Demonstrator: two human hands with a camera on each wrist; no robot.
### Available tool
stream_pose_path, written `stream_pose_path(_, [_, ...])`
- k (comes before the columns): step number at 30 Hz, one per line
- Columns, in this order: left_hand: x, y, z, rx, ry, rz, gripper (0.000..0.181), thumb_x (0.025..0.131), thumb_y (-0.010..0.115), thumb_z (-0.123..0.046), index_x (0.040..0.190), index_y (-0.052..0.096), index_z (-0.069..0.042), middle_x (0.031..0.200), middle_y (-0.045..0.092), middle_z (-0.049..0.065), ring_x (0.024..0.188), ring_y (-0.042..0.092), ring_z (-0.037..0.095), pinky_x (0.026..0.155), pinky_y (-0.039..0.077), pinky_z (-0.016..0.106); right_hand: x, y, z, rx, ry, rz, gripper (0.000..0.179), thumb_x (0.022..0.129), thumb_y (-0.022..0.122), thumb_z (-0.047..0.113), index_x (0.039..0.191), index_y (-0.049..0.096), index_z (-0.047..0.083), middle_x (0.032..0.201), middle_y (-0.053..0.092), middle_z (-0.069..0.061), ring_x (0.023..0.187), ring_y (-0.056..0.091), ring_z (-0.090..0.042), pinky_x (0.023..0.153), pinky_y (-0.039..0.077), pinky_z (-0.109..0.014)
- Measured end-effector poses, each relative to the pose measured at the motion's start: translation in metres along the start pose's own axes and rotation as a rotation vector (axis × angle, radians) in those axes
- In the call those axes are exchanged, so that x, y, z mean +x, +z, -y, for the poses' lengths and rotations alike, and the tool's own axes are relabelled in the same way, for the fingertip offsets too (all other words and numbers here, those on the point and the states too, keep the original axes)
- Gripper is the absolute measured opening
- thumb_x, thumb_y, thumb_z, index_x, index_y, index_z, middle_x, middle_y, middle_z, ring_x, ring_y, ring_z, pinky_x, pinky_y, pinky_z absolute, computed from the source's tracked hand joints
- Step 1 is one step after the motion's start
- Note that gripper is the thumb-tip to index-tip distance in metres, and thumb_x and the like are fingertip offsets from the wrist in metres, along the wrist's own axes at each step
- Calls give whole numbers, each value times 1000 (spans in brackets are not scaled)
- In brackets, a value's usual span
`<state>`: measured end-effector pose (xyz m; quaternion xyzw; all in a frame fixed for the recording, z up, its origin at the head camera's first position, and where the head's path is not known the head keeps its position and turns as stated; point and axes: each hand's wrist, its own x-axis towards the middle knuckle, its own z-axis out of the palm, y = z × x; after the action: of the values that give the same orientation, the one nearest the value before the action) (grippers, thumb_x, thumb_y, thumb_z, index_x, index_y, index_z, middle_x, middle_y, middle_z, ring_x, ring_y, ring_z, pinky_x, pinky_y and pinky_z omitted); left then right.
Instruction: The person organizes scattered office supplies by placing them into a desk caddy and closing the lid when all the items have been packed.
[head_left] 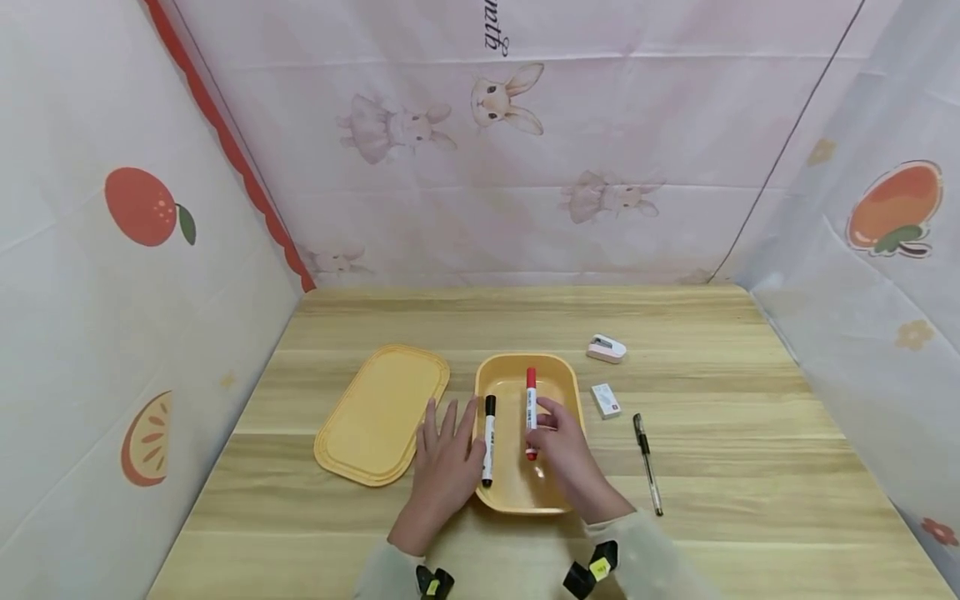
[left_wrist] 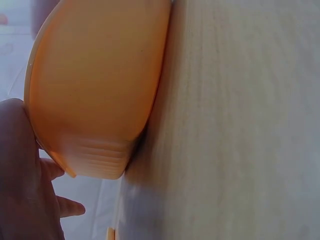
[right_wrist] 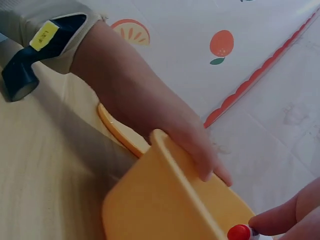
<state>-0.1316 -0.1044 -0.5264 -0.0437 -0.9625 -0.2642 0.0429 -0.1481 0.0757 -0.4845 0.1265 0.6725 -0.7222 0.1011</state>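
My right hand (head_left: 566,454) pinches a red-capped white marker (head_left: 531,408) between thumb and fingers, over the inside of a yellow plastic box (head_left: 525,502). In the right wrist view, the marker's red end (right_wrist: 239,232) shows at the fingertips, close by the box rim. A black-capped white marker (head_left: 489,442) lies along the left side inside the box. At the left rim rests my left hand (head_left: 446,471), its fingers spread and nearly straight. The left wrist view shows that hand against the box's outer wall (left_wrist: 95,75).
A flat yellow lid (head_left: 382,417) lies left of the box on the wooden table (head_left: 727,467). To the right are a small white-and-pink stapler (head_left: 606,348), a white eraser-like block (head_left: 606,401) and a black-capped pen (head_left: 648,464). Printed cloth walls enclose the table's back and sides.
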Motion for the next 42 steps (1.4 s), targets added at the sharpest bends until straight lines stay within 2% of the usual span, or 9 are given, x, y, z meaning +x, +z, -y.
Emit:
stream_pose_path(4, [0, -1, -2, 2, -11, 19, 59, 104, 43, -40, 161, 27, -34, 166, 28, 12, 157, -7, 35, 121, 8, 66, 0, 5, -8, -6, 41, 0, 64, 85, 56, -14, 147, 43, -4, 110, 52, -18, 78, 58, -19, 60, 50, -23])
stream_pose_path(9, [0, -2, -3, 14, -14, 22, 59, 105, 42, -41, 161, 26, -34, 165, 29, 11, 157, -6, 34, 121, 9, 64, 2, 10, -15, -40, 40, 11, 66, 84, 58, -13, 148, 41, -6, 112, 53, -20, 78, 57, -17, 61, 50, -23])
stream_pose_path(17, [0, -4, -2, 29, -5, 17, 58, 105, 43, -39, 161, 27, -32, 164, 31, 11, 157, -2, 37, 121, 9, 65, 3, 14, -19, -164, 39, 107, 66, 87, 62, -10, 149, 39, -7, 109, 53, -18, 80, 55, -18, 61, 50, -27])
stream_pose_path(22, [1, -4, -2, 23, -1, 14, 59, 105, 44, -38, 161, 28, -31, 164, 31, 12, 156, -1, 37, 120, 8, 66, 4, 15, -23, -249, 38, 162, 64, 87, 65, -5, 147, 43, -5, 115, 52, -21, 82, 56, -20, 68, 54, -31])
stream_pose_path(27, [0, -4, -1, 15, 3, 19, 59, 104, 45, -38, 160, 28, -31, 164, 31, 12, 156, -1, 38, 120, 8, 66, 3, 15, -23, -347, 39, 165, 62, 87, 69, 0, 145, 50, 1, 125, 53, -22, 87, 59, -23, 74, 55, -33])
stream_pose_path(31, [0, -3, -1, 23, 7, 22, 59, 105, 44, -38, 161, 27, -31, 164, 31, 12, 156, -1, 38, 121, 8, 66, 3, 15, -23, -361, 27, 162, 61, 87, 70, 2, 145, 51, 3, 123, 54, -21, 89, 58, -24, 74, 54, -32])
stream_pose_path(35, [-1, -4, -1, 24, 5, 23, 59, 105, 43, -38, 161, 27, -31, 164, 31, 11, 157, -1, 37, 121, 8, 65, 3, 16, -22, -361, 4, 165, 61, 87, 70, 3, 145, 50, 2, 123, 54, -21, 98, 55, -26, 74, 55, -32])
stream_pose_path(42, [0, -3, 0, 28, 1, 21, 59, 104, 45, -39, 160, 28, -31, 164, 31, 12, 156, -1, 38, 120, 8, 67, 2, 16, -19, -362, -7, 172, 60, 88, 70, 4, 145, 50, 2, 127, 52, -22, 106, 54, -30, 78, 57, -37])
